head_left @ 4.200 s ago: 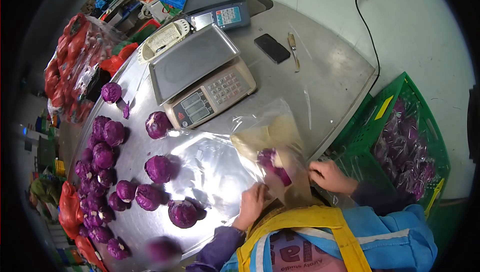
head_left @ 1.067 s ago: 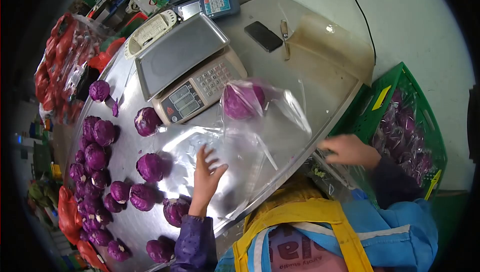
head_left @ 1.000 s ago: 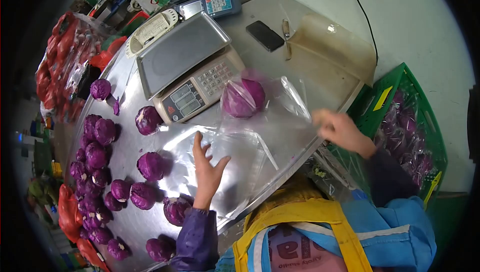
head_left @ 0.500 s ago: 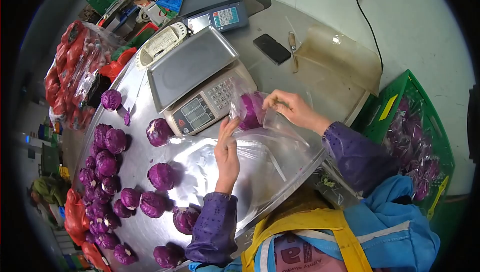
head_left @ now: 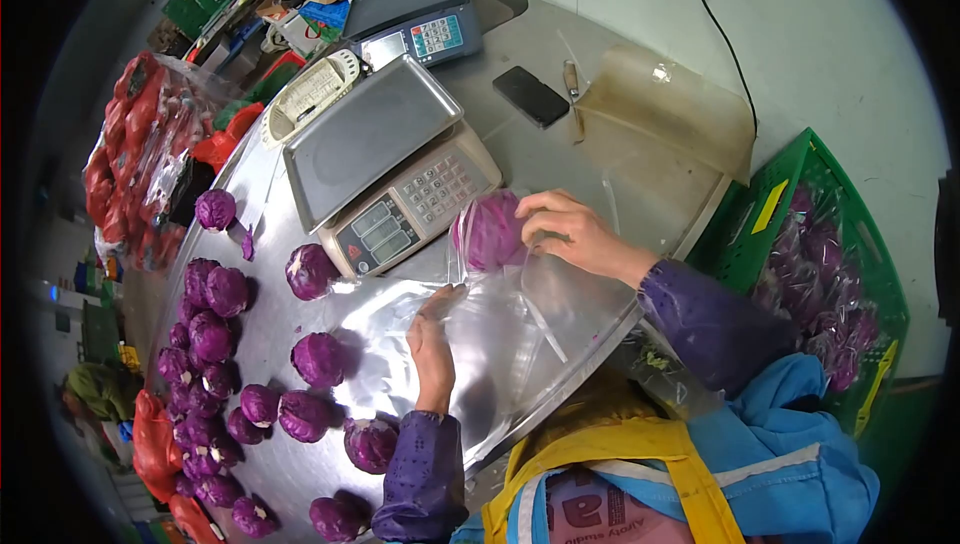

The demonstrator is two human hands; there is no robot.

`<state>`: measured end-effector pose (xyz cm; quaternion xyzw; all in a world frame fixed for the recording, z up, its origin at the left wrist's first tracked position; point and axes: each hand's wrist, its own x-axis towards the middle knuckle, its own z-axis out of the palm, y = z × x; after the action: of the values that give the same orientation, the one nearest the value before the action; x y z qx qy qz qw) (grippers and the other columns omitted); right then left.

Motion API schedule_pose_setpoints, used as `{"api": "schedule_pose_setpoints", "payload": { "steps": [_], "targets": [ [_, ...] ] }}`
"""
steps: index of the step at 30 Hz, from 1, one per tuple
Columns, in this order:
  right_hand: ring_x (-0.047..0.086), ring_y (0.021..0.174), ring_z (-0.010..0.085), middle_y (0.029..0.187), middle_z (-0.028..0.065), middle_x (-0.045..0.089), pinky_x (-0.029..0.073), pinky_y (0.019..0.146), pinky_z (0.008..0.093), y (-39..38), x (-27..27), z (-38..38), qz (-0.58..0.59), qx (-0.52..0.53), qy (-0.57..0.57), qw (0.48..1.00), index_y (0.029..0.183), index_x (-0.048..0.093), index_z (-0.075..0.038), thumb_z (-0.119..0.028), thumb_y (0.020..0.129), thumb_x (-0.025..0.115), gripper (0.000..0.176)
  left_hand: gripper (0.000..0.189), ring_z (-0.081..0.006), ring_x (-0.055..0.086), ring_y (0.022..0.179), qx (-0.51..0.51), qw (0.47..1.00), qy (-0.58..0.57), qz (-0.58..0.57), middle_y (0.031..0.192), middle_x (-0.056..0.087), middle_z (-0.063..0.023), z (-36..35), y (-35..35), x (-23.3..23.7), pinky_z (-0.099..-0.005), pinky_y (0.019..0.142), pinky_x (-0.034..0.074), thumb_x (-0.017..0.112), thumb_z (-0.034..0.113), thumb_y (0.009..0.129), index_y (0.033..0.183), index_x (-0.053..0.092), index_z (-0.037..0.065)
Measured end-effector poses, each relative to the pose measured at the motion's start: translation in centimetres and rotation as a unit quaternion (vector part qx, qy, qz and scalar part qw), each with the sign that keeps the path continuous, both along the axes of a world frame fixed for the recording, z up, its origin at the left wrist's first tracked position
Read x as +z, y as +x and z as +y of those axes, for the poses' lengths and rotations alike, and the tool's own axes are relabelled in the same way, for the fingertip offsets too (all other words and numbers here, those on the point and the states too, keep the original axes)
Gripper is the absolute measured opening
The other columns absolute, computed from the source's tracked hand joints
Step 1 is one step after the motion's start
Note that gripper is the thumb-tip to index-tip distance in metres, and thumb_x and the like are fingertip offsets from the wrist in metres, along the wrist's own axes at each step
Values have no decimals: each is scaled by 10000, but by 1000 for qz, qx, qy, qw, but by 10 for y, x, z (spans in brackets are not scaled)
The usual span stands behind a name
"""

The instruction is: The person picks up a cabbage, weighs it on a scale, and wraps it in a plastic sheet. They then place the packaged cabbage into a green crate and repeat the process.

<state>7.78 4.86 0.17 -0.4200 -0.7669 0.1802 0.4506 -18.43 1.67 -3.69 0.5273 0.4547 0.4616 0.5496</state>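
A red cabbage sits under clear film at the front edge of the near scale. My right hand is at the cabbage's right side, its bent fingers closed on the clear plastic bag around it. Lower left, my left hand rests over the clear film, fingers stretched out toward the cabbage and apart from it. Flat sheets of clear film lie between and below both hands. Several loose red cabbages stand on the metal table to the left of my left hand.
Behind the near scale is a second scale, beside a cream basket. A phone and a knife lie farther back. At right, a green crate holds bagged cabbages. Red net sacks are beyond the table.
My left hand has moved down, away from the cabbage, its fingers now lower on the film. My right hand has come closer against the cabbage. The view has shifted slightly.
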Motion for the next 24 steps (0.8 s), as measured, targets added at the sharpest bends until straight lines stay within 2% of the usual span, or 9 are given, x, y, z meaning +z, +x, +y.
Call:
{"api": "schedule_pose_setpoints", "payload": {
  "steps": [2, 4, 6, 8, 12, 14, 16, 19, 24],
  "targets": [
    [547, 848, 189, 869, 50, 566, 438, 771, 285, -2, -1, 9, 25, 29, -41, 998, 897, 517, -64, 8, 765, 555, 155, 492, -218, 514, 1061, 3, 1000, 20, 5, 1089, 580, -165, 0, -3, -1, -322, 978, 322, 308, 354, 960, 1145, 483, -67],
    [547, 842, 169, 872, 44, 563, 432, 770, 279, -2, -4, 11, 47, 59, -82, 994, 902, 515, -59, 1, 786, 535, 132, 508, -234, 562, 994, 43, 995, -23, 82, 1035, 602, -166, 0, -4, -1, -337, 940, 369, 284, 359, 965, 1108, 502, -76],
    [521, 798, 118, 806, 20, 534, 423, 732, 255, 6, -16, 7, 234, -92, -230, 940, 870, 493, -50, -24, 847, 472, 40, 522, -245, 561, 989, 26, 997, -62, 25, 1023, 607, -169, -3, -4, 3, -341, 942, 368, 265, 360, 966, 1089, 522, -77],
    [493, 753, 69, 762, -1, 494, 416, 682, 228, 25, -50, -9, 359, -71, -289, 885, 838, 463, -54, -56, 889, 420, 67, 543, -267, 576, 955, 0, 990, -132, -41, 986, 618, -182, -8, -7, -7, -351, 931, 382, 239, 358, 968, 1052, 545, -83],
    [486, 717, 58, 793, -6, 470, 431, 666, 213, 34, -83, -87, 379, -118, -422, 815, 845, 437, -57, -52, 891, 425, 47, 563, -265, 607, 878, -8, 963, -264, -52, 897, 632, -186, -35, -2, -23, -362, 858, 437, 235, 361, 967, 985, 563, -96],
    [501, 745, 67, 811, -1, 491, 437, 669, 219, 34, -77, -106, 336, -105, -431, 831, 858, 427, -58, -69, 899, 434, 43, 560, -259, 612, 861, 1, 948, -310, -67, 875, 635, -177, -43, -1, -27, -357, 846, 443, 239, 360, 966, 965, 569, -92],
    [519, 778, 79, 831, 7, 521, 445, 661, 238, 35, -67, -111, 242, -79, -436, 864, 921, 420, -45, -53, 889, 467, 57, 526, -221, 610, 772, -30, 933, -358, 21, 801, 634, -142, -49, -2, -24, -323, 781, 455, 259, 348, 966, 916, 581, -65],
    [521, 757, 81, 811, 15, 529, 439, 653, 243, 29, -42, -111, 204, -16, -405, 891, 956, 431, -35, -17, 870, 474, 97, 495, -183, 585, 699, -27, 945, -308, 112, 749, 617, -107, -58, -2, -35, -295, 720, 447, 286, 344, 964, 881, 582, -43],
    [534, 681, 87, 792, 39, 518, 463, 624, 236, 33, -68, -117, 61, -19, -359, 931, 929, 437, 0, -18, 877, 472, 66, 483, -170, 569, 701, -6, 952, -305, 7, 754, 607, -87, -64, -6, -35, -295, 705, 438, 325, 377, 956, 889, 582, -27]
  ]
}}
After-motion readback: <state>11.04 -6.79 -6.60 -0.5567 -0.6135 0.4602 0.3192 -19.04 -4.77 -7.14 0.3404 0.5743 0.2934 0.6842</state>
